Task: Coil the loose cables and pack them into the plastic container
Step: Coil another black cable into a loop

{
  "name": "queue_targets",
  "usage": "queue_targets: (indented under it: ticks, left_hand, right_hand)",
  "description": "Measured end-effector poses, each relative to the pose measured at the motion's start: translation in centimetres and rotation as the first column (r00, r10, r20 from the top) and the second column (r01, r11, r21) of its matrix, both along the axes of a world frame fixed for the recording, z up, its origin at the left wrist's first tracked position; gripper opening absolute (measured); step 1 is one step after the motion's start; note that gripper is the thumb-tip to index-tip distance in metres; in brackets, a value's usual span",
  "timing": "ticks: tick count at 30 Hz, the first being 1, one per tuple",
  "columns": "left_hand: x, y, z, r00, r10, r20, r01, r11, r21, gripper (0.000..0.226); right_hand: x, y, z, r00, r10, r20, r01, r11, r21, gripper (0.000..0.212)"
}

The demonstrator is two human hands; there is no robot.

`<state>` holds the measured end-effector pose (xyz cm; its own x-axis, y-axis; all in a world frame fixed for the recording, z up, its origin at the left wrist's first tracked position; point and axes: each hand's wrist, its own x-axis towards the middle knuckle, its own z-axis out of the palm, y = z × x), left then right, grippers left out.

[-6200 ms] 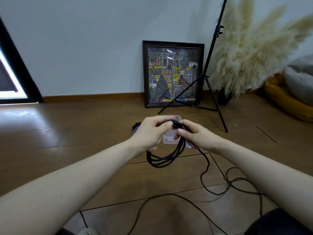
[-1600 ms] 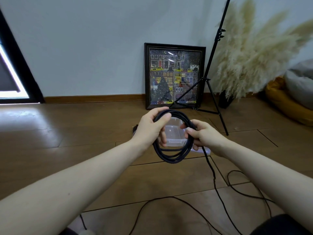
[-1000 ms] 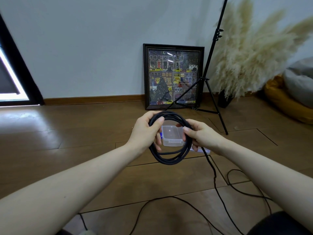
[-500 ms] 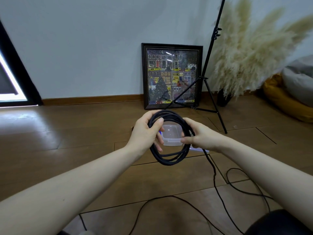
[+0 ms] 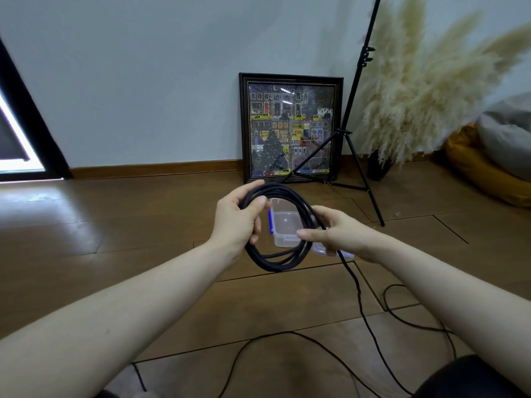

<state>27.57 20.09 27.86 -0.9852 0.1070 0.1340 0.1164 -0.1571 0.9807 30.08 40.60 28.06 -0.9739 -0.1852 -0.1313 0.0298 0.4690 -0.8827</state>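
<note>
Far left: dark door frame (image 5: 31, 116) with a bright strip of light at floor level; wooden floor (image 5: 115, 239) throughout, pale wall behind. Left hand (image 5: 235, 222) raised mid-frame, fingers and thumb curled round the upper left of the coil (image 5: 275, 261), grip closed on the bundled loops. Coil: black cable, several turns, held upright off the floor between both hands, roughly oval, lowest loops hanging free. Seen through the coil, on the floor beyond: clear plastic container (image 5: 287, 225), open, blue clip on its left side, nothing visible inside. Just right of it, partly hidden by the right hand, a clear lid (image 5: 320, 249) flat on the floor. Right hand (image 5: 336, 234) grasps the coil's right side, thumb and fingers pinching the strands. From under this hand the uncoiled cable tail (image 5: 359, 300) drops to the floor and runs toward the viewer in loose bends; further slack loops lie at lower centre and lower right. Against the wall behind: framed picture (image 5: 290, 127) leaning on the skirting. Right of it a black light stand (image 5: 344, 133), legs spread, one leg crossing the frame. Then pampas grass (image 5: 425, 90) in a dark vase; far right, yellow and grey cushions (image 5: 494, 156)
</note>
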Motion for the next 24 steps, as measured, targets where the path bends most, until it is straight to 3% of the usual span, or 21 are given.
queue_targets:
  ticks: [3, 16, 24]
  left_hand:
    - [-0.6, -0.9, 0.1, 0.998, 0.066, -0.005, -0.066, 0.998, 0.02, 0.035]
    - [-2.7, -5.2, 0.1, 0.943, 0.304, 0.134, -0.316, 0.945, 0.083, 0.024]
    - [-4.9, -8.7, -0.7, 0.762, 0.624, 0.172, -0.635, 0.773, 0.008, 0.027]
  right_hand:
    - [-0.1, 1.1, -0.4, 1.0, -0.024, 0.014, 0.023, 0.999, 0.023, 0.027]
    - [-0.2, 6.6, -2.0, 0.984, -0.173, 0.038, 0.163, 0.97, 0.178, 0.034]
    - [0.7, 8.2, -2.0, 0.973, -0.226, 0.037, 0.212, 0.951, 0.226, 0.029]
